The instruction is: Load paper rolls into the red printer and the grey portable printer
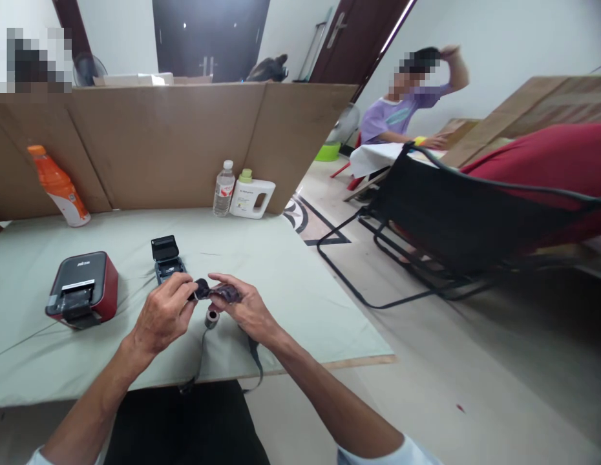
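Note:
Over the table, my left hand (165,313) pinches the left end of a dark, glossy, crumpled ribbon (225,294). My right hand (252,313) is closed round the other end of it, with the index finger stretched out above. Just below my hands lies a small grey roll (212,319) with a hollow core. A thin dark strip (254,361) hangs from under my right hand over the table's front edge. Behind my left hand is a small black device (167,258) with its lid raised; my fingers hide its lower part.
To the left is a red and black label printer (87,284). An orange bottle (58,187), a clear water bottle (224,188) and a white jug (253,197) stand against a cardboard screen (169,142). A black-framed chair (446,206) and a seated person (402,110) are at right.

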Demonstrator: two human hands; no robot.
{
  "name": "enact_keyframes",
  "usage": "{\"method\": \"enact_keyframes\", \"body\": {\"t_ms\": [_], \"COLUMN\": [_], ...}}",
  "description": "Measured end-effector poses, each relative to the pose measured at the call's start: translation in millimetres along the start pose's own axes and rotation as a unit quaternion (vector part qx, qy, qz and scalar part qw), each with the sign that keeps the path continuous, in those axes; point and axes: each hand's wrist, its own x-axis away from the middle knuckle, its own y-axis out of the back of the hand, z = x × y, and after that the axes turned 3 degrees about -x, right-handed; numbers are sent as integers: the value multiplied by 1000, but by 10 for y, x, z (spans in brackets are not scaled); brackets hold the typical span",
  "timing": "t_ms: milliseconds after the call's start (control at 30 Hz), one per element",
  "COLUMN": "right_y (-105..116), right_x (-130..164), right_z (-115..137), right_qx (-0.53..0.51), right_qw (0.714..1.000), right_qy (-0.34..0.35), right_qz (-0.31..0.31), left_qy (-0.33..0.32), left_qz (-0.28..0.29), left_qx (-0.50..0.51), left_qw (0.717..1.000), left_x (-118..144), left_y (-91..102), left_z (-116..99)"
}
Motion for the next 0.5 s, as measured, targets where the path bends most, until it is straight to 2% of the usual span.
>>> {"method": "enact_keyframes", "body": {"t_ms": [67,167,267,367,500], "right_y": [1,0,-29,-91,-182], "right_x": [-9,-47,-171,-410,-794], "right_z": [-24,-68,-114,-150,-192], "right_qx": [86,174,221,276,387], "right_qw": [993,969,949,925,885], "right_qy": [86,172,207,237,230], "right_qz": [-4,38,84,108,123], "left_qy": [13,41,67,93,144], "left_qz": [2,3,-5,-10,13], "left_qx": [10,16,10,-3,-37], "left_qw": [1000,999,998,996,989], "left_x": [80,199,255,221,106], "left_y": [-7,-35,-80,-137,-225], "left_z": [39,134,320,617,1036]}}
